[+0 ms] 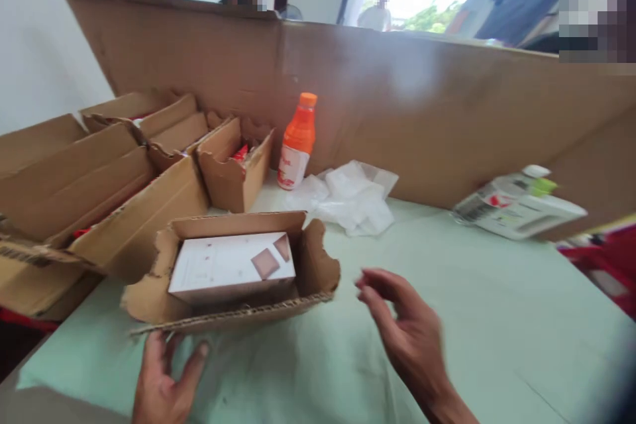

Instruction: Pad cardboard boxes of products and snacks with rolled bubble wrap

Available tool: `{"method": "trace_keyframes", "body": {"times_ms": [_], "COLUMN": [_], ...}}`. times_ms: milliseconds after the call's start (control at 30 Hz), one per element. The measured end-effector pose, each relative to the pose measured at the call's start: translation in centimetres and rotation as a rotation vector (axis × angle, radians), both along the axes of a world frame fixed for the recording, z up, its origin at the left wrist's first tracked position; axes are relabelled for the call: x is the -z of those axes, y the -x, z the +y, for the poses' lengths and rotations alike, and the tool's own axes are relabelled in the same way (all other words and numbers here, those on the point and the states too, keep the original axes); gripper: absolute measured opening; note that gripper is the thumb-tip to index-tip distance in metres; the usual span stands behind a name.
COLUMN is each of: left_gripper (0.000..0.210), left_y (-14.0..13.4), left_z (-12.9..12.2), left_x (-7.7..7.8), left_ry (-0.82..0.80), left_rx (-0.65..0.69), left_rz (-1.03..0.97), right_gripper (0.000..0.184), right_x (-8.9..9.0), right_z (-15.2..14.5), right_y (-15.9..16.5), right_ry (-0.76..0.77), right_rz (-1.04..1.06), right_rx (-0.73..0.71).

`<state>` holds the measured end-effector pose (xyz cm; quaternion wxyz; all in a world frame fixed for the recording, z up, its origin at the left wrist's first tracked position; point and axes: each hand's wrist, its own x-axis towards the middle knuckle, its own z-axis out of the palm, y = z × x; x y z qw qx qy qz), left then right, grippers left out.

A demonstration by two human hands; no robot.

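An open cardboard box (318, 265) with torn, wavy end flaps sits on the table in front of me. Inside it lies a white carton (218, 264) printed with brown squares. My left hand (166, 377) is at the box's near lower edge, thumb and fingers apart; whether the fingertips touch the cardboard I cannot tell. To the right of the box, my right hand (410, 328) hovers apart from it, fingers loosely bent with a gap behind the thumb and nothing visible in them.
Several open cardboard boxes (134, 205) stand at left. Behind are an orange bottle (298, 142) and crumpled clear plastic (352, 195). A clear bottle (489, 199) and a white jug (531, 215) lie at right. A tall cardboard panel (422, 119) borders the green-covered table (497, 318); people are beyond.
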<state>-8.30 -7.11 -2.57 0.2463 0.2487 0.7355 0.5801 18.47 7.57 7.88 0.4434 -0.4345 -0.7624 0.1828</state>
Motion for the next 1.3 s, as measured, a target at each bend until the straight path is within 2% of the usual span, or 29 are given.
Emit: {"method": "trace_keyframes", "body": {"times_ms": [33, 100, 167, 233, 300, 400, 467, 533, 633, 700, 800, 900, 933, 1000, 1100, 1133, 1233, 1300], "left_gripper": [0.071, 0.068, 0.067, 0.066, 0.065, 0.064, 0.065, 0.064, 0.062, 0.063, 0.067, 0.075, 0.077, 0.076, 0.071, 0.07, 0.072, 0.077], "left_y": [0.1, 0.3, 0.2, -0.3, -1.3, -2.8, -3.7, -4.4, -5.1, -5.5, -5.4, -4.4, -3.9, -3.2, -2.6, -2.5, -2.0, -1.4], "left_z": [0.1, 0.4, 1.1, 2.5, 4.5, 8.4, 10.7, 11.9, 11.9, 11.2, 10.2, 10.0, 9.9, 10.0, 9.9, 9.9, 9.9, 9.9], "left_x": [-0.1, -0.1, 0.0, 0.0, 0.0, 0.1, 0.2, 0.4, 0.7, 0.9, 1.2, 1.6, 1.8, 2.1, 2.2, 2.0, 1.2, 0.7], "left_ry": [0.012, 0.053, 0.078, 0.067, 0.031, 0.003, -0.003, -0.007, -0.004, 0.016, 0.045, 0.094, 0.108, 0.133, 0.143, 0.144, 0.175, 0.185], "left_rx": [0.015, 0.027, 0.05, 0.093, 0.169, 0.281, 0.325, 0.332, 0.31, 0.269, 0.209, 0.204, 0.199, 0.188, 0.166, 0.169, 0.237, 0.271], "left_rz": [0.007, 0.02, 0.026, 0.017, -0.006, -0.028, -0.021, -0.017, -0.044, -0.066, -0.095, -0.14, -0.151, -0.165, -0.159, -0.153, -0.14, -0.123], "right_gripper": [0.03, 0.051, 0.066, 0.071, 0.069, 0.065, 0.062, 0.047, 0.03, 0.029, 0.03, 0.01, 0.004, 0.007, 0.016, 0.017, 0.022, 0.025], "right_x": [1.6, 4.4, 6.3, 7.1, 7.3, 7.2, 6.9, 6.3, 5.0, 4.5, 4.6, 4.4, 4.1, 3.3, 2.7, 2.8, 3.7, 4.3], "right_z": [0.3, 0.8, 0.6, -0.2, -1.1, -1.5, -0.5, 1.7, 7.3, 12.2, 18.6, 21.6, 21.6, 19.9, 14.5, 12.2, 5.6, 2.2], "right_y": [-0.4, -0.5, -0.1, 0.1, -0.6, -3.2, -5.6, -7.9, -9.5, -8.6, -5.3, -3.2, -3.5, -5.9, -12.7, -15.2, -20.9, -22.0], "right_ry": [0.156, 0.42, 0.539, 0.553, 0.534, 0.494, 0.47, 0.44, 0.298, 0.21, 0.162, 0.128, 0.115, 0.072, -0.097, -0.15, -0.087, 0.004], "right_rz": [0.013, 0.019, 0.016, 0.02, 0.029, 0.027, 0.013, -0.039, -0.166, -0.223, -0.263, -0.288, -0.28, -0.235, -0.191, -0.243, -0.491, -0.49], "right_rx": [-0.006, -0.127, -0.242, -0.269, -0.205, -0.06, -0.022, -0.042, 0.022, 0.088, 0.058, 0.036, 0.051, 0.124, 0.284, 0.306, 0.258, 0.317]}}
